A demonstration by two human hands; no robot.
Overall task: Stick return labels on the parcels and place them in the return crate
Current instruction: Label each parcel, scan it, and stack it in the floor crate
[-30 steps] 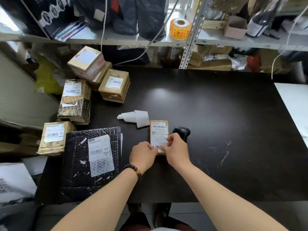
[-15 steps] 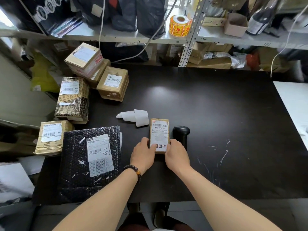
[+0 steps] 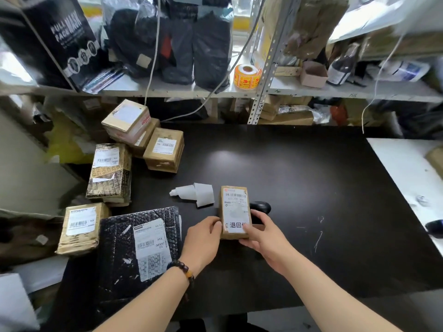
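Note:
A small brown parcel (image 3: 233,208) lies on the black table (image 3: 299,188), with a white shipping label and a return label (image 3: 237,225) stuck at its near end. My left hand (image 3: 203,240) holds the parcel's left near edge. My right hand (image 3: 266,238) grips its right near corner, the thumb lying over the return label. A curled strip of white label backing (image 3: 196,194) lies just left of the parcel. No crate is in view.
A black scanner (image 3: 261,208) lies behind the parcel on its right. Several labelled parcels (image 3: 165,149) and a black bubble mailer (image 3: 141,245) crowd the table's left side. A shelf (image 3: 191,92) behind holds bags and an orange sticker roll (image 3: 247,76). A white surface (image 3: 407,168) adjoins on the right.
The return label went onto the parcel's near end. My hands shifted from pressing the label to holding the parcel's near corners, and the head camera tilted up.

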